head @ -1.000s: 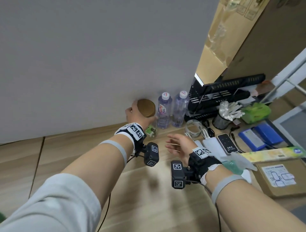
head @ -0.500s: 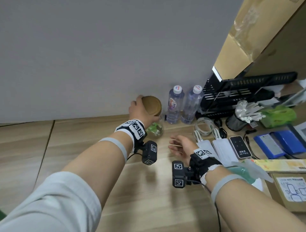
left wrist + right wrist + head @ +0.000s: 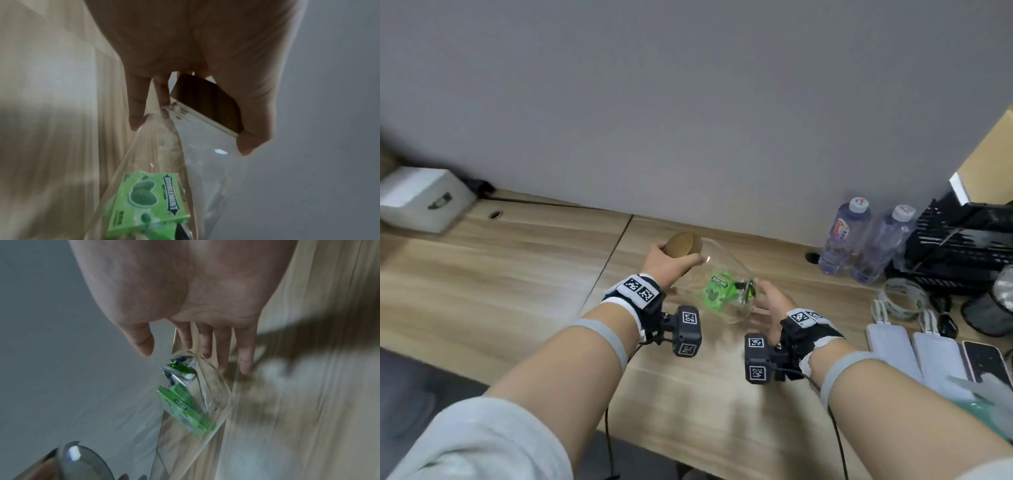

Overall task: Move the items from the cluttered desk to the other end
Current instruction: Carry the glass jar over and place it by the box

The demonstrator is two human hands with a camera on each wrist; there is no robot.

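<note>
A clear glass jar point(image 3: 726, 274) with a round wooden lid point(image 3: 683, 244) hangs tilted above the wooden desk point(image 3: 517, 274), lid end up and to the left. Green gum packs point(image 3: 717, 291) lie inside it. My left hand point(image 3: 667, 265) grips the lid end; in the left wrist view its fingers point(image 3: 135, 113) and thumb curl round the lid point(image 3: 205, 100) above the gum pack point(image 3: 152, 201). My right hand point(image 3: 770, 301) is open at the jar's base, fingers point(image 3: 245, 356) straight beside the glass bottom point(image 3: 216, 386). I cannot tell whether they touch it.
Two water bottles point(image 3: 842, 236) stand against the grey partition at the right, next to a black rack point(image 3: 962, 246). White power banks point(image 3: 893, 346), a phone point(image 3: 983, 359) and coiled cables lie at the right. A white box point(image 3: 421, 198) sits far left.
The jar has left its spot beside the bottles, moved left and tipped over. My right hand has come up to its base. The view has swung left.
</note>
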